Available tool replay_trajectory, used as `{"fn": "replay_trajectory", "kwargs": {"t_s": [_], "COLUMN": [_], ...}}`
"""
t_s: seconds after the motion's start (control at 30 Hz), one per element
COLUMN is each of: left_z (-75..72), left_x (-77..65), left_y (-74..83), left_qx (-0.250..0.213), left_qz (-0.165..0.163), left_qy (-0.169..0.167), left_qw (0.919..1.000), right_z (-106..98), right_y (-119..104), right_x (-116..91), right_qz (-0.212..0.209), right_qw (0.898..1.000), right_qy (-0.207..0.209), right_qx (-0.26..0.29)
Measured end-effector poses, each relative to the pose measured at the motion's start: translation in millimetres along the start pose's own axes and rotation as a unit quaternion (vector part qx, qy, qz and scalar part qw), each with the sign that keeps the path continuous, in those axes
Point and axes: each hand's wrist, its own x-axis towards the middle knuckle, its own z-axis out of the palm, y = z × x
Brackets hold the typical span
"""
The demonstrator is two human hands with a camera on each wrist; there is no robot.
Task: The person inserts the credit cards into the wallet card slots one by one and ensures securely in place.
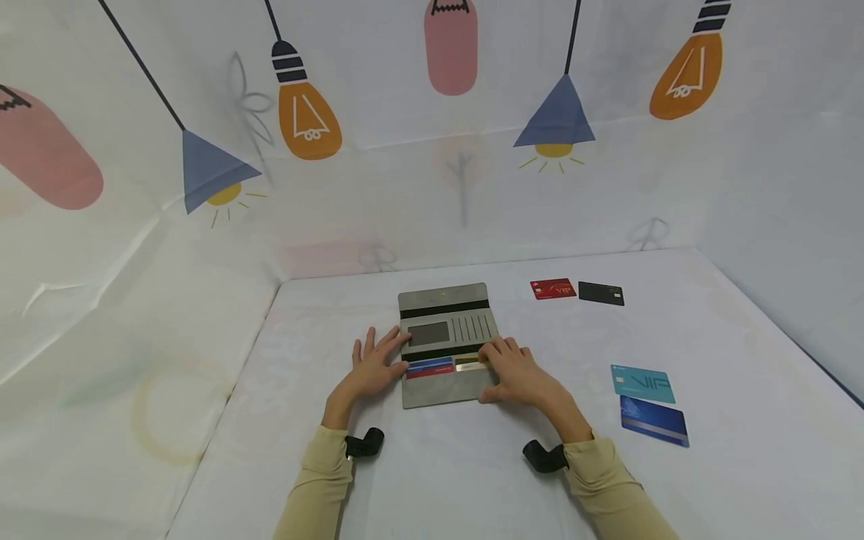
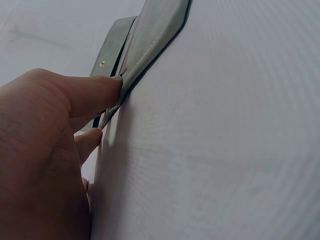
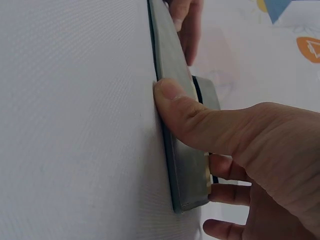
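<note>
A grey folding wallet (image 1: 432, 390) lies unfolded on the white table, showing a dark window and several slots. Its lower pocket holds blue and red cards (image 1: 430, 367) at left and gold and pale cards (image 1: 470, 363) at right. My left hand (image 1: 373, 369) rests at the wallet's left edge, fingers spread; its thumb (image 2: 97, 95) touches the edge. With my right hand (image 1: 521, 377) I grip the lower right part of the wallet: the thumb (image 3: 182, 107) presses near the front edge, and the curled fingers (image 3: 227, 192) reach the gold card's side.
Right of the wallet, a red card (image 1: 553, 289) and a black card (image 1: 601, 293) lie at the back. A teal card (image 1: 643, 384) and a blue card (image 1: 653, 421) lie nearer, at right. A printed white sheet (image 1: 405, 202) hangs behind the table.
</note>
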Motion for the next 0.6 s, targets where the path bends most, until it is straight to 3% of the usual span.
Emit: {"fn": "replay_trajectory", "kwargs": {"t_s": [0.6], "left_z": [-0.1], "left_x": [-0.5], "left_y": [1.2], "left_qx": [-0.004], "left_qz": [-0.002], "left_qy": [-0.001], "left_qw": [1.0000], "right_z": [0.8], "right_y": [0.2], "right_x": [0.8], "right_qz": [0.004], "right_qw": [1.000], "right_qy": [-0.007], "right_qx": [-0.018]}}
